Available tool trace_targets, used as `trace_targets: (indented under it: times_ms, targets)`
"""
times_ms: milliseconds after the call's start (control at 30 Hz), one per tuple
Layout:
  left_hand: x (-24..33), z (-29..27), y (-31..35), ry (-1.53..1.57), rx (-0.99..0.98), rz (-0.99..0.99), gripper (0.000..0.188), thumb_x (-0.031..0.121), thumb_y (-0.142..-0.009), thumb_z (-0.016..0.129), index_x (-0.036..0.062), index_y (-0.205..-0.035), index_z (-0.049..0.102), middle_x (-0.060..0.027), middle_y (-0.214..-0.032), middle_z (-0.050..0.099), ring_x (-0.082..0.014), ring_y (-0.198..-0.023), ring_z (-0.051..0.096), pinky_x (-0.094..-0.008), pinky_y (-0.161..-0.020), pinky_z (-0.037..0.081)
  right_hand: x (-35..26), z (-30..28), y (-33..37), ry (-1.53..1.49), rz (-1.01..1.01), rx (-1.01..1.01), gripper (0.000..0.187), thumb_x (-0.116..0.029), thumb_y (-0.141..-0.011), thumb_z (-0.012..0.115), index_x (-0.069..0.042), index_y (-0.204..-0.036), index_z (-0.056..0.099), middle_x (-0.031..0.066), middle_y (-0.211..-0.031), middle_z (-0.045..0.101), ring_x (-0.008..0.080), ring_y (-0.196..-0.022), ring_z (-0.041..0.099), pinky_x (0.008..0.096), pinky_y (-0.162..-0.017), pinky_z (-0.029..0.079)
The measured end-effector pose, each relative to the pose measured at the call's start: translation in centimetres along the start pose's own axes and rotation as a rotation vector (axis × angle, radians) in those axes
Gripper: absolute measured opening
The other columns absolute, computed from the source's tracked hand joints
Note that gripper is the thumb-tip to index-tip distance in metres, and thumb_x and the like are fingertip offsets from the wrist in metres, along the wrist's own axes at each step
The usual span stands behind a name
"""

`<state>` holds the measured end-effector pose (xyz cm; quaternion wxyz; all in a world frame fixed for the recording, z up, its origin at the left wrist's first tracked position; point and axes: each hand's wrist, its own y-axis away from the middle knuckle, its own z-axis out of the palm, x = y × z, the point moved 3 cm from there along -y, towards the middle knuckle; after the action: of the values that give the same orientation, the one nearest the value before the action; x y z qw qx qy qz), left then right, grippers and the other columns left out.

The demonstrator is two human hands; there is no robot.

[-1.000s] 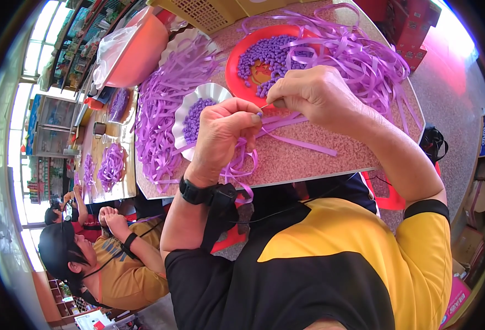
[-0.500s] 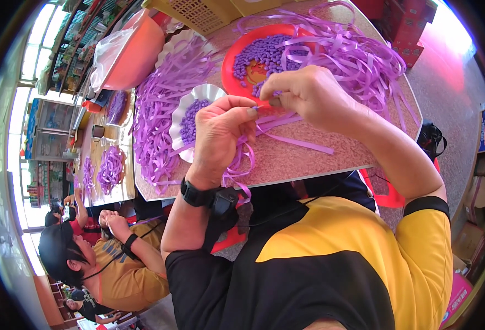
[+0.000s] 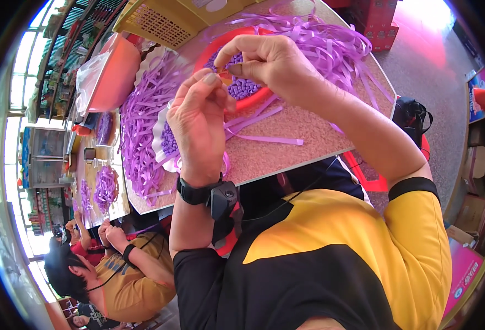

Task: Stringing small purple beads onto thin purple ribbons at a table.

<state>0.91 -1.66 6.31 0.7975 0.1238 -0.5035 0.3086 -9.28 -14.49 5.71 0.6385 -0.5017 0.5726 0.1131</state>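
Over the red plate [image 3: 253, 100], my two hands meet with their fingertips close together. My left hand [image 3: 198, 124], a black strap with a dark device on its wrist, is closed in a pinch, and a purple ribbon [image 3: 226, 164] hangs from behind it. My right hand [image 3: 278, 66] pinches with thumb and forefinger just beside the left fingertips; what it holds is too small to make out. Small purple bead-like pieces [image 3: 243, 89] lie in the red plate. More of them [image 3: 169, 140] fill a white fluted dish [image 3: 157, 137], partly hidden by my left hand.
Purple ribbons are heaped left [image 3: 143, 132] and far right [image 3: 336, 52] on the speckled table [image 3: 275, 159]. A yellow basket [image 3: 160, 25] and a pink tub [image 3: 113, 74] stand at the far left. A co-worker [image 3: 132, 275] sits to my left. Red boxes [image 3: 377, 25] stand beyond the table.
Both hands have risen away from me and a little left, now covering more of the red plate. They remain pinched close together. The view has shifted somewhat.
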Motion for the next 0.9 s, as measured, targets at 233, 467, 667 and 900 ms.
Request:
trace_targets:
  times_ms: [233,467,667,900]
  targets:
    - [-0.7,0.6,0.2,-0.031,-0.042,0.024,0.017,0.005,-0.094,0.063,-0.0058,-0.107,0.064,-0.0091,-0.084,0.066,-0.0164,-0.072,0.063,-0.0303,-0.058,0.051,-0.4,0.1,-0.1,-0.387,0.137,-0.107,0.023,0.002,-0.091,0.058,-0.005,-0.109,0.070,-0.0053,-0.066,0.056,0.0015,-0.054,0.045,0.0194,-0.050,0.035]
    - [-1.2,2.9,2.3,-0.919,-0.227,-0.025,0.013,0.004,-0.087,0.068,0.0000,-0.100,0.069,-0.0053,-0.090,0.066,-0.0169,-0.082,0.062,-0.0301,-0.067,0.048,-1.2,-2.2,-0.6,-0.332,0.065,0.058,0.014,-0.003,-0.092,0.059,-0.004,-0.101,0.070,-0.0021,-0.076,0.062,0.0035,-0.064,0.052,0.0196,-0.056,0.040]
    - [-5.9,3.1,6.0,-1.501,-0.713,0.533,0.015,0.003,-0.071,0.072,0.0017,-0.084,0.065,-0.0092,-0.086,0.056,-0.0286,-0.087,0.056,-0.0383,-0.069,0.049,-1.2,-2.2,-1.0,-0.286,0.072,0.004,0.010,-0.002,-0.093,0.062,-0.003,-0.098,0.070,-0.0038,-0.080,0.063,0.0022,-0.067,0.051,0.0181,-0.059,0.039]
    - [-7.7,2.6,5.9,-1.518,-0.646,0.584,0.008,0.007,-0.073,0.065,0.0015,-0.075,0.060,-0.0104,-0.083,0.057,-0.0253,-0.084,0.056,-0.0369,-0.067,0.051,-1.5,-1.9,-0.4,-0.233,0.187,-0.019,0.012,-0.004,-0.092,0.062,-0.005,-0.100,0.071,-0.0040,-0.077,0.062,0.0034,-0.065,0.052,0.0174,-0.059,0.039]
